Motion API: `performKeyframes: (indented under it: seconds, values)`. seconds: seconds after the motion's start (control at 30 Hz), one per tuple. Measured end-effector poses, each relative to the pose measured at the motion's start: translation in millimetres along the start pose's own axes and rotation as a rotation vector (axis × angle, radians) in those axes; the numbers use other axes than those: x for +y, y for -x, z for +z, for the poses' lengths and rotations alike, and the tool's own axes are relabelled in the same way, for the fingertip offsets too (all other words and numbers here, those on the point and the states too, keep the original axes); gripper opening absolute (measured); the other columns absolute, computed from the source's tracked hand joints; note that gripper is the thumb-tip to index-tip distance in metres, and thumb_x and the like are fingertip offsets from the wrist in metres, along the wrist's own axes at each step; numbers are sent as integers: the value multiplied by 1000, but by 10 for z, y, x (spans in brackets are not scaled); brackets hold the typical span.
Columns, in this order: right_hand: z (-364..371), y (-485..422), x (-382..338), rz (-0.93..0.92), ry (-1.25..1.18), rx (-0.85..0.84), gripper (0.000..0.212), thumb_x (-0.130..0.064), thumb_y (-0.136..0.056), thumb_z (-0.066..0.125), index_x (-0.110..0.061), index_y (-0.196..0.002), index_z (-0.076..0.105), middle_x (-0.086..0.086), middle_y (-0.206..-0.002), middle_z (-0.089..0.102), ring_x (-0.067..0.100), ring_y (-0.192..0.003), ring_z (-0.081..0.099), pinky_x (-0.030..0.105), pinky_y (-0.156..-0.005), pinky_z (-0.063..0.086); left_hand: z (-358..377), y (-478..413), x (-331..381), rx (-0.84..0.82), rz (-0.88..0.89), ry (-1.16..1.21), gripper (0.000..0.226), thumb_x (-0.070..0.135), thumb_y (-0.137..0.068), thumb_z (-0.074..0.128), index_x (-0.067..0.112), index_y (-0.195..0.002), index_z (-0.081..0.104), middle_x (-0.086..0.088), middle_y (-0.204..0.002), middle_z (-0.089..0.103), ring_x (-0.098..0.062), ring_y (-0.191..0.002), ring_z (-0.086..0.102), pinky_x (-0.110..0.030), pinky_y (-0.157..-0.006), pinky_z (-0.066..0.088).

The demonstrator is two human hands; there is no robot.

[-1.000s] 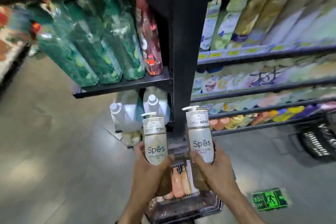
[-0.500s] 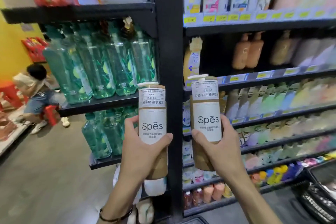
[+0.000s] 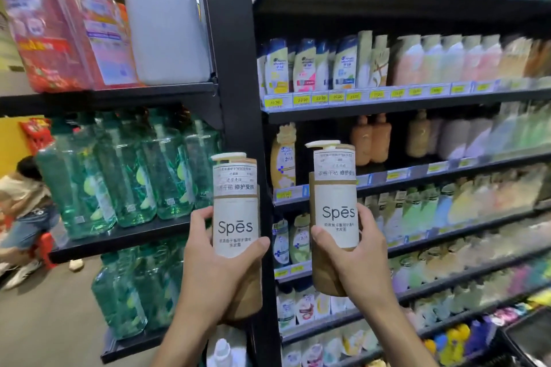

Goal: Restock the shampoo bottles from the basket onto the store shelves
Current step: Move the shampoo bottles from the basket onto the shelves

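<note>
Gripping a Spēs shampoo bottle in each hand, we are holding both upright: our left hand is wrapping the left bottle at 7 o'clock, our right hand the right bottle at 5 o'clock, apart, before the store shelves.

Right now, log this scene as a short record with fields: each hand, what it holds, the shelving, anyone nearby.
left hand: grips left Spes bottle, upright, pump on top
right hand: grips right Spes bottle, upright, held slightly higher
bottles: apart, neither on a shelf yet
black post: upright between the shelf units, behind the left bottle
left of post: green bottles
right of post: second shelf shows a dark gap beside tan bottles
bystander: person, low at far left
</note>
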State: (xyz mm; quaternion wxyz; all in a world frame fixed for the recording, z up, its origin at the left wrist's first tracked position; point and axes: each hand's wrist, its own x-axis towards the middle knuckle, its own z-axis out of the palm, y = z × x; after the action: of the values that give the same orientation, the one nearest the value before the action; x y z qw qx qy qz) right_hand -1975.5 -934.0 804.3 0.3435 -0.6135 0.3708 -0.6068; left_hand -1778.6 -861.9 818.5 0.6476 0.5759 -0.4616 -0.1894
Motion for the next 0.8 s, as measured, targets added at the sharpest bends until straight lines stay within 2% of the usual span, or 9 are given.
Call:
performKeyframes:
  seconds: [0.07, 0.13, 0.23, 0.37, 0.47, 0.53, 0.63, 0.73, 0.8]
  values:
    - [-93, -165, 121, -3, -4, -4, 47, -24, -78, 84, -30, -115, 56, -27, -94, 68, -1, -83, 67, 15, -64, 52, 220, -91, -23, -4, 11, -4, 70, 14, -63, 96, 29, -115, 51, 13, -93, 76, -10, -78, 75, -38, -71, 60]
    - [-206, -365, 285, -1, -11, -8, 48, -21, -78, 84, -27, -117, 56, -26, -92, 68, -5, -83, 66, 11, -63, 51, 479, -202, -64, 1, 11, -12, 69, 14, -63, 97, 29, -113, 52, 8, -93, 77, -11, -79, 75, -37, -71, 60]
    - [-398, -743, 572, -3, -21, -16, 48, -21, -78, 85, -24, -117, 58, -17, -90, 72, -3, -82, 68, 12, -65, 52, 915, -396, -148, 24, 0, -20, 70, 24, -58, 99, 35, -109, 52, 4, -95, 77, -15, -82, 75, -40, -72, 61]
    - [-660, -1359, 986, -9, -38, -71, 41, -22, -78, 85, -25, -109, 60, -21, -92, 71, 1, -81, 68, 13, -65, 51, 1584, -723, -279, 60, -21, -55, 68, 30, -56, 98, 36, -107, 54, 1, -93, 77, -15, -80, 76, -42, -72, 63]
    - [-813, -1822, 1258, -13, -45, -86, 41, -21, -78, 85, -22, -111, 61, -12, -88, 72, -2, -80, 67, 9, -64, 48, 2078, -1041, -364, 85, -67, -63, 70, 34, -52, 95, 31, -110, 57, 0, -95, 76, -18, -83, 76, -48, -78, 63]
    - [-874, -2107, 1416, 1, -51, -88, 44, -21, -78, 85, -17, -115, 61, -9, -94, 72, -3, -81, 66, 8, -64, 48, 2377, -1256, -388, 97, -98, -73, 72, 32, -52, 97, 28, -113, 58, 2, -100, 75, -12, -85, 74, -42, -80, 63]
    - [-912, -2445, 1622, 31, -72, -86, 47, -24, -77, 85, -17, -118, 61, -7, -99, 72, 0, -83, 68, 13, -67, 52, 2730, -1565, -430, 96, -134, -112, 65, 23, -58, 99, 29, -109, 58, 5, -101, 72, -4, -80, 72, -35, -79, 62]
    - [-906, -2656, 1782, 64, -100, -100, 47, -25, -78, 85, -17, -118, 61, -6, -100, 72, 0, -82, 67, 15, -65, 52, 2928, -1895, -472, 110, -176, -186, 60, 26, -57, 99, 25, -105, 62, 5, -95, 74, -7, -77, 72, -33, -74, 60]
    - [-895, -2745, 1858, 78, -108, -102, 47, -23, -77, 85, -16, -118, 62, -6, -98, 71, -1, -81, 66, 13, -64, 50, 2994, -2108, -471, 112, -225, -223, 64, 35, -49, 99, 20, -102, 66, 2, -91, 77, -13, -76, 74, -40, -73, 62]
